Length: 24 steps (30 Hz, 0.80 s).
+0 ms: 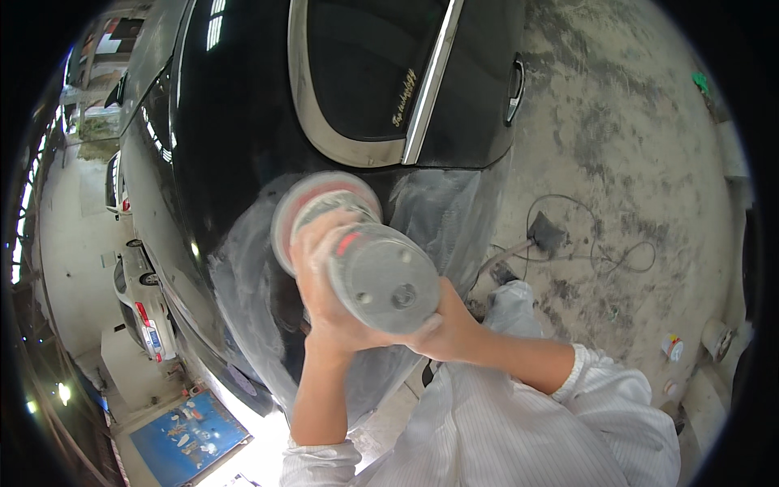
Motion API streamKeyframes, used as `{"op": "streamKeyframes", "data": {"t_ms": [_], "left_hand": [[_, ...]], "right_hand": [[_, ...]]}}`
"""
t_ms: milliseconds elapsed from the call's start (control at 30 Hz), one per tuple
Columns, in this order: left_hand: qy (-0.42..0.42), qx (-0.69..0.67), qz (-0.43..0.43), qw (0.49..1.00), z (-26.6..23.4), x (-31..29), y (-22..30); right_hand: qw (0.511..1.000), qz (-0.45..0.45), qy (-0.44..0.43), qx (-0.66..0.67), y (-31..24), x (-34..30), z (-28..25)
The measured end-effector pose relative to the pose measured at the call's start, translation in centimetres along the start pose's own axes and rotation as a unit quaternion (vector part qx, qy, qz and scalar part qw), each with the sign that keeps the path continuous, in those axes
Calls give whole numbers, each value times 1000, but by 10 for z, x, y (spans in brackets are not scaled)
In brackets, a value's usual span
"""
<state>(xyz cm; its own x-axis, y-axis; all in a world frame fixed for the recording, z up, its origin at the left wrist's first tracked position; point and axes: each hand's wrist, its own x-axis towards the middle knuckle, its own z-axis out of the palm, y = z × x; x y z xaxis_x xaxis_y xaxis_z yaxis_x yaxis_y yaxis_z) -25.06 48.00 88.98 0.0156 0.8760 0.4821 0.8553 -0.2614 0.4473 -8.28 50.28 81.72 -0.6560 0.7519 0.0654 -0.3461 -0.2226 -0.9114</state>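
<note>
A grey power sander [377, 272] with a round, reddish-rimmed disc [286, 215] is in both my hands, blurred by motion. The disc lies over the dull, scuffed rear panel [251, 260] of a black car [231, 105]; whether it touches is hard to tell. My left hand [319, 280] wraps the sander's neck near the disc. Closed on the other end of its body is my right hand [445, 329], partly behind the housing. Another dull grey patch [438, 207] spreads under the side window trim [345, 150].
On the stained concrete floor to the right lie a looped cable [596, 215] and a dark, square, bag-like thing [545, 234]. Small tubs [672, 347] stand at far right. A blue board [191, 438] with scraps is at lower left; parked cars [146, 312] are beyond.
</note>
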Motion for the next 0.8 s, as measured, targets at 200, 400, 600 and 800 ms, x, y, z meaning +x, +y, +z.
{"op": "streamKeyframes", "data": {"t_ms": [200,400,600,800], "left_hand": [[51,-24,-148,987,-1,-3,7],[35,-15,-31,999,10,2,5],[23,4,-49,999,14,11,5],[-8,2,-87,996,20,3,2]], "right_hand": [[998,6,-60,-19,-9,16,-15],[999,15,-24,-19,-3,7,-18],[998,24,-48,-14,7,10,-24],[999,33,3,3,15,0,-25]]}}
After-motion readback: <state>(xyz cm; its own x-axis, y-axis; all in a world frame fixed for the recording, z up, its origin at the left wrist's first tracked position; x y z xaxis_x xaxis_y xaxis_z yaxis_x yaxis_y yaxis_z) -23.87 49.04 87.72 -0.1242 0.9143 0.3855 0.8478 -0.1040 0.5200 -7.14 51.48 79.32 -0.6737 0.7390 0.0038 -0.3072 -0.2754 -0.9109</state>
